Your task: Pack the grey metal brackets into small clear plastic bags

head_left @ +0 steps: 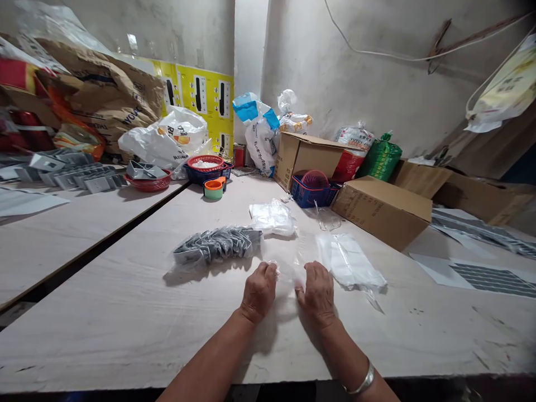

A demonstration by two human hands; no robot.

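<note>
My left hand (259, 290) and my right hand (317, 291) rest side by side on the table (125, 312), both curled and pinching the near edge of a clear plastic bag (288, 259) that lies flat between them. Just left of the hands lies a row of grey folded pieces inside a clear bag (218, 245). A stack of clear bags (349, 262) sits right of my right hand. A small white bundle (272, 218) lies further back. A silver bangle (363, 382) is on my right wrist.
Cardboard boxes (383, 209) and a blue basket (312, 192) stand at the back right. A red basket (205, 167), tape rolls (213, 188), white sacks and brown paper bags crowd the back left. Printed sheets (481, 276) lie at the right. A dark gap (104, 240) splits the tables.
</note>
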